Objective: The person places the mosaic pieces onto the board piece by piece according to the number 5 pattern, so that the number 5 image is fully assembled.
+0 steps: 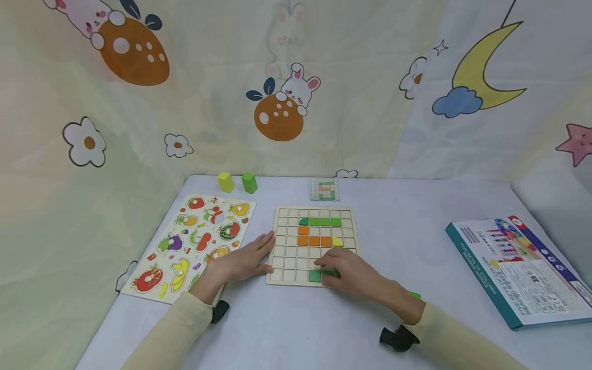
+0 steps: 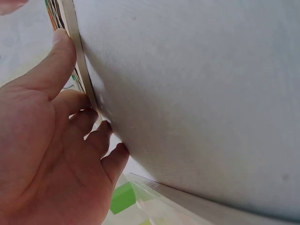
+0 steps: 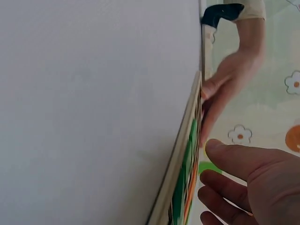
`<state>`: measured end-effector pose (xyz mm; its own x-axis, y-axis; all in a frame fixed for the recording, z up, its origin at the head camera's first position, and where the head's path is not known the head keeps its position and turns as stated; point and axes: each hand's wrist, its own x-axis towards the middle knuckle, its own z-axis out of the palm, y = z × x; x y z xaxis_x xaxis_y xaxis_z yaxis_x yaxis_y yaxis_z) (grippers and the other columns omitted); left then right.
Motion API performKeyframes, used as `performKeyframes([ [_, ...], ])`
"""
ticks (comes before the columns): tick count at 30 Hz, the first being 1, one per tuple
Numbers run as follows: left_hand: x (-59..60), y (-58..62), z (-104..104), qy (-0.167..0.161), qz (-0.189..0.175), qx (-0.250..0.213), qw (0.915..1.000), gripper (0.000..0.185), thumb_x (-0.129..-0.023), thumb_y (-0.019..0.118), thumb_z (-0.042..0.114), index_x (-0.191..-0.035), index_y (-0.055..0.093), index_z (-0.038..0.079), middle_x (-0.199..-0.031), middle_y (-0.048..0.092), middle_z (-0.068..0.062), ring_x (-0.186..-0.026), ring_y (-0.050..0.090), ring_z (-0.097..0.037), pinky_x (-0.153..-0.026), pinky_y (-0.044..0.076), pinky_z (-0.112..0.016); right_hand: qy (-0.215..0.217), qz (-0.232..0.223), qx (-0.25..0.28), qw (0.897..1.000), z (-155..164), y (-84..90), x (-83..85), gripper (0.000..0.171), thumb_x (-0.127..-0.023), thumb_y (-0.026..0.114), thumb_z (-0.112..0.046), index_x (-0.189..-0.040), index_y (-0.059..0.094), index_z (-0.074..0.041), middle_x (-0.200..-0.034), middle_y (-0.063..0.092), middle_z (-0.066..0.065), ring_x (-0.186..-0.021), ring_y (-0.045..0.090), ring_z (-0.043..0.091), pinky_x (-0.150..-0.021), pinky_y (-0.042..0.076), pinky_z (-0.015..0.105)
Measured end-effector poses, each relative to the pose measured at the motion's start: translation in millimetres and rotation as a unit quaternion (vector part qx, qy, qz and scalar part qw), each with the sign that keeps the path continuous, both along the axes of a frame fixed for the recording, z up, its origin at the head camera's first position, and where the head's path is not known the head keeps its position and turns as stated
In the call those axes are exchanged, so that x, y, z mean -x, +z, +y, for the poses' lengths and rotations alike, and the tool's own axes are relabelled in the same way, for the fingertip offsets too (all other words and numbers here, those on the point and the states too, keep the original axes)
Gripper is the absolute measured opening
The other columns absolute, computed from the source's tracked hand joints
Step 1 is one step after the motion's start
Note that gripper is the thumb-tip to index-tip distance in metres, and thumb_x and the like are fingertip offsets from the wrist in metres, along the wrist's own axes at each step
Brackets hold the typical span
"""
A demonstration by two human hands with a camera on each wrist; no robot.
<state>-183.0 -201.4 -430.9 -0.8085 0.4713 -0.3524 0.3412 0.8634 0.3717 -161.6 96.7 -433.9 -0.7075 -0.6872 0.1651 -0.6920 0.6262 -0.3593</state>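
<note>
My left hand rests against the left edge of a wooden grid board, its fingers extended along the side. In the left wrist view, the thumb lies at the board's edge. Over the board's near rows is my right hand, partly covering green tiles there. The right wrist view shows its thumb apart from loosely bent fingers, with nothing visible between them. Farther up the board are a row of green tiles, several orange tiles and a yellow tile.
Behind the board lies a small pattern card. A yellow block and a green block stand at the back left. A fruit puzzle board lies left, a flat box right. Something green shows behind my right wrist.
</note>
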Motion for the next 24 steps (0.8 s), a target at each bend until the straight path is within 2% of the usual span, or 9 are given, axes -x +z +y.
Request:
performKeyframes([
  [5, 0.0, -0.9, 0, -0.003, 0.004, 0.005, 1.0000, 0.083, -0.094, 0.055, 0.046, -0.157, 0.010, 0.015, -0.165, 0.002, -0.002, -0.152, 0.007, -0.025, -0.121, 0.021, -0.045, -0.060, -0.016, -0.023, 0.998, 30, 6.3, 0.3, 0.034, -0.082, 0.078, -0.023, -0.115, 0.071, -0.016, -0.112, 0.066, -0.005, -0.107, 0.058, 0.014, -0.091, 0.053, 0.033],
  [10, -0.5, 0.2, 0, -0.005, 0.005, 0.009, 0.9999, 0.084, -0.095, 0.054, 0.047, -0.157, 0.009, 0.015, -0.165, 0.001, -0.002, -0.153, 0.006, -0.025, -0.121, 0.022, -0.045, -0.098, -0.041, -0.045, 0.993, 74, 11.1, -5.4, 0.035, -0.083, 0.077, -0.021, -0.117, 0.070, -0.018, -0.113, 0.066, -0.005, -0.108, 0.059, 0.016, -0.090, 0.055, 0.036],
  [16, -0.9, 1.2, 0, 0.001, 0.000, 0.016, 0.9999, 0.084, -0.094, 0.054, 0.048, -0.157, 0.007, 0.016, -0.165, 0.000, 0.000, -0.153, 0.005, -0.023, -0.121, 0.022, -0.044, -0.109, -0.072, -0.063, 0.989, 124, 13.6, -19.2, 0.033, -0.085, 0.074, -0.024, -0.117, 0.069, -0.021, -0.115, 0.065, -0.007, -0.106, 0.061, 0.018, -0.087, 0.055, 0.036],
  [20, -0.5, 2.0, 0, -0.005, 0.001, 0.009, 0.9999, 0.084, -0.094, 0.055, 0.047, -0.157, 0.008, 0.014, -0.165, 0.001, -0.002, -0.153, 0.006, -0.025, -0.120, 0.022, -0.046, -0.105, -0.085, -0.072, 0.988, 148, 11.2, -29.5, 0.037, -0.083, 0.075, -0.034, -0.117, 0.069, -0.023, -0.115, 0.064, -0.009, -0.104, 0.061, 0.014, -0.085, 0.055, 0.031],
  [24, -0.2, 2.3, 0, -0.007, 0.000, 0.006, 1.0000, 0.084, -0.094, 0.055, 0.046, -0.157, 0.009, 0.014, -0.165, 0.001, -0.003, -0.153, 0.005, -0.026, -0.120, 0.023, -0.046, -0.099, -0.125, -0.077, 0.984, 163, 6.9, -37.5, 0.043, -0.081, 0.075, -0.043, -0.119, 0.068, -0.024, -0.115, 0.063, -0.010, -0.098, 0.058, 0.006, -0.082, 0.054, 0.023],
])
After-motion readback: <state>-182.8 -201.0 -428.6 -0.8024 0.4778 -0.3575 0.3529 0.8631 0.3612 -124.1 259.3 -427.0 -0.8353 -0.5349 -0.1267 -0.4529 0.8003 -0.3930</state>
